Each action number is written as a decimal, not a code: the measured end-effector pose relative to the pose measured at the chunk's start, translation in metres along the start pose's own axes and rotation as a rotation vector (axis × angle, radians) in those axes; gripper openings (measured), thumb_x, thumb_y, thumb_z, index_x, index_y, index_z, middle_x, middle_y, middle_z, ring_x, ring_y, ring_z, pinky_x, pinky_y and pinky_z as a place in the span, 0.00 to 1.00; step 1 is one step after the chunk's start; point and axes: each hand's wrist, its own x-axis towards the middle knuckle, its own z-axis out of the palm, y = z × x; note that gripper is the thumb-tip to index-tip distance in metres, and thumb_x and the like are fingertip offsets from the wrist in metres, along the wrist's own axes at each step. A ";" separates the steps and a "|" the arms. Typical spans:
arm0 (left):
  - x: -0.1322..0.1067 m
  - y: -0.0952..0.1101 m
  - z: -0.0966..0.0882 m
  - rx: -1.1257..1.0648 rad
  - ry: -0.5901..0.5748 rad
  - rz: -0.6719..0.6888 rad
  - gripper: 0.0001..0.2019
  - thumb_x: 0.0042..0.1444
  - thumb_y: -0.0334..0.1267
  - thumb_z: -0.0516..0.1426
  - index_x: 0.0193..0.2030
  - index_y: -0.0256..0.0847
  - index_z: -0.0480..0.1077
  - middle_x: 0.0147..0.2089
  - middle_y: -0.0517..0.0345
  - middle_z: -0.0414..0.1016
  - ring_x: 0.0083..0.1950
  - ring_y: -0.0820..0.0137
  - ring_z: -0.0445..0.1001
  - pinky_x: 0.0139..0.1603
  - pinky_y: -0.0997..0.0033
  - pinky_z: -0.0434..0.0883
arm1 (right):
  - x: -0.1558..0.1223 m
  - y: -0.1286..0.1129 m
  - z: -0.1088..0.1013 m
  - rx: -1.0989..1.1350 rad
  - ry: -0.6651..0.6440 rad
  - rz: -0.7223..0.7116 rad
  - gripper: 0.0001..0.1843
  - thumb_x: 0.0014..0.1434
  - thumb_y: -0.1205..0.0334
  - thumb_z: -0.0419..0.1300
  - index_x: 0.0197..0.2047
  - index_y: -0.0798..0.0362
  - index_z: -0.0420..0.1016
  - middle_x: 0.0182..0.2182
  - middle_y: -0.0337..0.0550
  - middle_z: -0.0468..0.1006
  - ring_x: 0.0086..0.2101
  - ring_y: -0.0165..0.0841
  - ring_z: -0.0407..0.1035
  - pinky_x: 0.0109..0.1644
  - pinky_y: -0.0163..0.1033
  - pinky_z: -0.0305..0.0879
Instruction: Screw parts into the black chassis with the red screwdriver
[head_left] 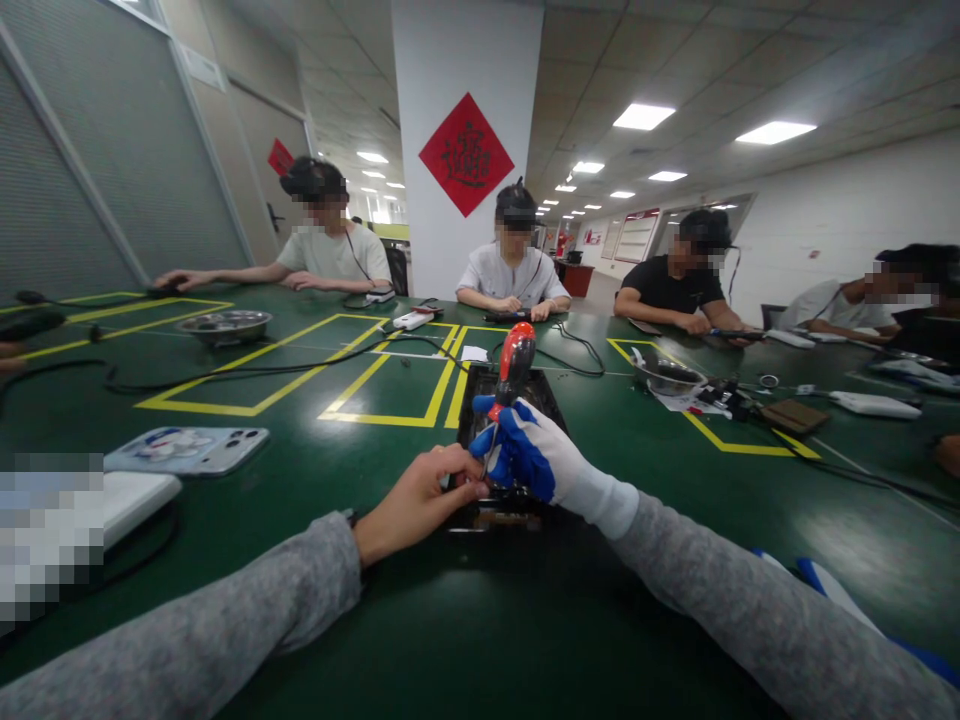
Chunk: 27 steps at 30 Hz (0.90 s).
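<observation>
My right hand (pixel 536 455), in a white and blue work glove, is wrapped round a screwdriver (pixel 515 358) with a red and black handle. The handle points up and its shaft slants down toward my left fingers. Bare, my left hand (pixel 427 495) has its thumb and fingers pinched together beside the shaft's lower end; what they hold, if anything, is hidden. Beneath both hands lies a flat black device (pixel 551 395) with an uneven, dark inside, partly covered by the hands. The screwdriver's tip cannot be made out.
On the green table (pixel 337 620) are a phone (pixel 187 450), a white device (pixel 135 500), a metal bowl (pixel 225 325) and black cables (pixel 300 368). At right lie another bowl (pixel 667 375), a brown wallet-like item (pixel 793 416) and a spare glove (pixel 840 595). Several people sit opposite.
</observation>
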 end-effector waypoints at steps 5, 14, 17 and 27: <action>0.000 0.002 -0.003 0.000 -0.044 0.040 0.11 0.59 0.40 0.51 0.33 0.38 0.71 0.31 0.58 0.72 0.36 0.71 0.67 0.42 0.70 0.62 | -0.002 -0.012 0.005 -0.034 0.018 0.051 0.24 0.56 0.50 0.54 0.51 0.56 0.66 0.30 0.44 0.77 0.23 0.27 0.69 0.25 0.33 0.67; 0.001 0.006 -0.002 -0.100 0.040 -0.046 0.07 0.52 0.39 0.58 0.31 0.36 0.70 0.31 0.59 0.69 0.34 0.73 0.67 0.37 0.74 0.64 | -0.002 -0.009 0.007 -0.028 0.050 0.005 0.22 0.56 0.50 0.55 0.49 0.54 0.67 0.29 0.42 0.76 0.23 0.26 0.68 0.25 0.32 0.65; 0.000 0.005 -0.003 -0.082 0.024 -0.013 0.07 0.55 0.37 0.56 0.32 0.36 0.71 0.32 0.58 0.70 0.35 0.73 0.67 0.39 0.73 0.63 | 0.001 -0.005 0.004 -0.019 0.044 0.017 0.23 0.56 0.50 0.55 0.50 0.54 0.66 0.28 0.41 0.76 0.21 0.25 0.67 0.24 0.31 0.64; 0.000 0.009 -0.002 -0.083 0.001 -0.031 0.09 0.56 0.41 0.54 0.33 0.37 0.70 0.34 0.58 0.71 0.37 0.72 0.68 0.41 0.72 0.64 | -0.004 -0.009 0.006 -0.060 0.029 -0.009 0.23 0.55 0.52 0.57 0.51 0.54 0.65 0.31 0.43 0.76 0.22 0.25 0.67 0.25 0.32 0.65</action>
